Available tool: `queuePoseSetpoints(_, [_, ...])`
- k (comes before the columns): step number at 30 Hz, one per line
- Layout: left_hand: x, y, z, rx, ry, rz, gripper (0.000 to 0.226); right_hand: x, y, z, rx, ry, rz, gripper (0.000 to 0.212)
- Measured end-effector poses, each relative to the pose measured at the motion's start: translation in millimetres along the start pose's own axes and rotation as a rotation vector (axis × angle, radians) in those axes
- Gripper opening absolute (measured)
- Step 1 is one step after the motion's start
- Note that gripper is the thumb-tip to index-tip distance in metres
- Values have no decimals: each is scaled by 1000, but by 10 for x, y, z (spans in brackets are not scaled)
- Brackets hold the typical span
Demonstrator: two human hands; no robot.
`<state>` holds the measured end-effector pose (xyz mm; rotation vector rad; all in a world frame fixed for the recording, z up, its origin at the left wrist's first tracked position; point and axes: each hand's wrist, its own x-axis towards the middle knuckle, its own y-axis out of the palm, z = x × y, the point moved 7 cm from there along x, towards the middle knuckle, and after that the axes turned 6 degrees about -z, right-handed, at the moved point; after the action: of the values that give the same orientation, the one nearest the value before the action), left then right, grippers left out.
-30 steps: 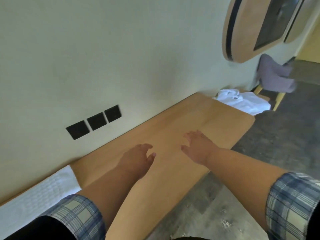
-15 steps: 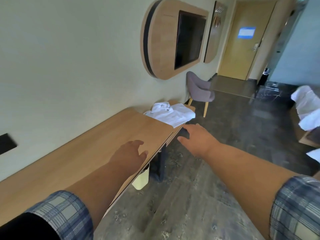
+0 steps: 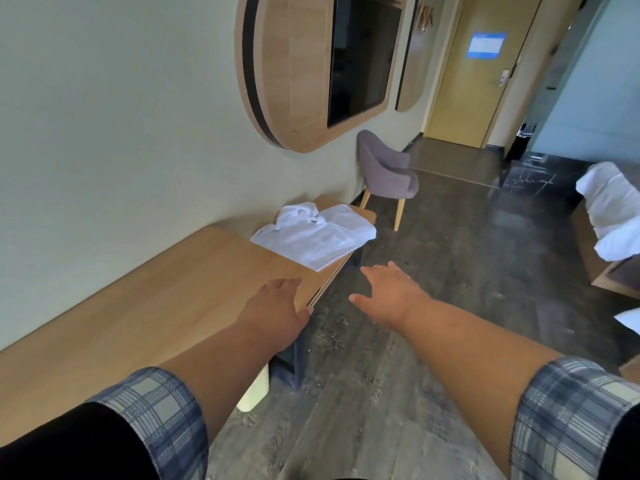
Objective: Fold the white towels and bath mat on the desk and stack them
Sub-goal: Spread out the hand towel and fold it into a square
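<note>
A heap of white towels (image 3: 317, 235) lies unfolded at the far end of the long wooden desk (image 3: 145, 306), one piece crumpled on top near the wall. My left hand (image 3: 277, 308) hovers over the desk's front edge, fingers relaxed and holding nothing. My right hand (image 3: 389, 292) reaches forward over the floor beside the desk, fingers spread and empty. Both hands are short of the towels and touch none of them.
A purple chair (image 3: 386, 173) stands past the desk's far end. A wall-mounted TV panel (image 3: 318, 64) hangs above. White bedding (image 3: 611, 209) lies at the right. A pale bin (image 3: 254, 391) sits under the desk. Dark floor stretches toward a yellow door (image 3: 476, 71).
The view has swung right along the desk, away from a folded white piece at the near left. Both hands moved off the bare desktop and closer to the towel heap.
</note>
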<state>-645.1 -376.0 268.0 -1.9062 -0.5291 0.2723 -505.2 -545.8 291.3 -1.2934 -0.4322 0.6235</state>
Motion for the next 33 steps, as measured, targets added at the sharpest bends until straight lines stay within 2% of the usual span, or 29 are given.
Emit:
queuePoseSetpoints(5, [1173, 132, -137, 82, 35, 60, 71, 975, -118, -351, 29, 21, -22, 78])
queuePoseSetpoints(13, [2422, 745, -566, 138, 31, 157, 69, 2222, 202, -1376, 33, 16, 94, 78])
queuePoseSetpoints(16, [2862, 945, -671, 142, -48, 149, 69, 2884, 194, -1782, 8, -11, 88, 77])
queuePoseSetpoints(20, [3348, 1099, -763, 139, -178, 96, 67, 3762, 50, -2087, 17, -136, 93, 63])
queuePoseSetpoints(25, [3692, 1242, -766, 112, -349, 60, 67, 4546, 16, -2201, 7, -239, 168, 65])
queuePoseSetpoints(33, [4258, 1586, -118, 128, -538, 56, 70, 5457, 850, -1681, 10, -460, 348, 65])
